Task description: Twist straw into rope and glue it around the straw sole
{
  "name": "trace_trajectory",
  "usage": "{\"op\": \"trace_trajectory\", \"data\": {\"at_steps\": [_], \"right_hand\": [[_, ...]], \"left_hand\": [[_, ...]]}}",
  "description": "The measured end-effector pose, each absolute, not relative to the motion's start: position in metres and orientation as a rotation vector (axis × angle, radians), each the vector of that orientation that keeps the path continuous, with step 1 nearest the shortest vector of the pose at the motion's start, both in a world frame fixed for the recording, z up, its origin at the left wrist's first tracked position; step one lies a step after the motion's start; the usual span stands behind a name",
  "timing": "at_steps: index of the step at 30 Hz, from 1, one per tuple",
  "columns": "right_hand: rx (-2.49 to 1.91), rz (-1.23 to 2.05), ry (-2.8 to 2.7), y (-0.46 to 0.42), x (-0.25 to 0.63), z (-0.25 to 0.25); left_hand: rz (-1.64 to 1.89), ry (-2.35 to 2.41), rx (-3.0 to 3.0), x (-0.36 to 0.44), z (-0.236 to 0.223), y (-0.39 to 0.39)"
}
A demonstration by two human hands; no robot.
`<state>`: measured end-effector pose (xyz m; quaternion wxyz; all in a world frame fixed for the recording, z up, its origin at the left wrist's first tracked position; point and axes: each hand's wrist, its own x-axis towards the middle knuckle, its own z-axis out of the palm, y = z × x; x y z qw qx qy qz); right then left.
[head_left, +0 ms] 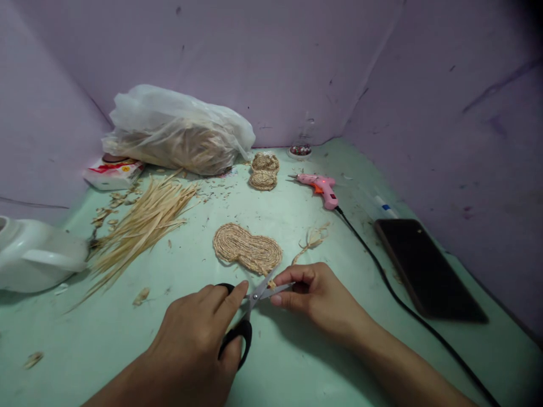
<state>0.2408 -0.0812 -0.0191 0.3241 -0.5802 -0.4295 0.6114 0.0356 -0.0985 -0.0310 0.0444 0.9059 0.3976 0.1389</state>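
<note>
My left hand (199,333) is closed round the black handles of a pair of scissors (255,296), blades slightly apart and pointing right. My right hand (316,297) pinches a small bit of straw fibre (271,284) right at the blade tips. Just beyond the blades lies a flat coiled straw piece shaped like a peanut (247,249). A loose curl of straw strand (313,239) lies to its right, above my right hand.
A bundle of straw strips (142,226) lies at the left, a plastic bag of straw (180,133) behind it. Two small coiled rounds (263,171), a pink glue gun (320,187) with black cord (382,277), a phone (426,265) and a white container (36,254) surround the mat.
</note>
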Motion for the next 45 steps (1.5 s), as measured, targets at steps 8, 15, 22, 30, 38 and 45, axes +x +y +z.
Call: {"op": "trace_trajectory", "data": {"at_steps": [8,15,22,30,38,45], "right_hand": [[-1.403,1.637,-1.154,-0.081,0.24,-0.016],[-1.408,1.657,-1.126,-0.08,0.24,-0.016],[-1.492,1.621,-1.264,-0.08,0.247,-0.021],[-1.527,1.684,-1.192,-0.079,0.248,-0.024],[-1.582,1.655,-1.074,-0.078,0.244,-0.019],[-1.552,1.691,-1.069,-0.077,0.244,-0.018]], "left_hand": [[0.433,1.173,2.772,0.035,-0.034,-0.099],[0.574,1.117,2.768,0.038,-0.035,-0.098],[0.682,1.448,2.432,0.025,-0.013,-0.079],[0.447,1.361,2.617,0.02,-0.013,-0.085],[0.452,1.227,2.891,0.039,-0.026,-0.098],[0.475,1.187,3.024,0.039,-0.029,-0.099]]}}
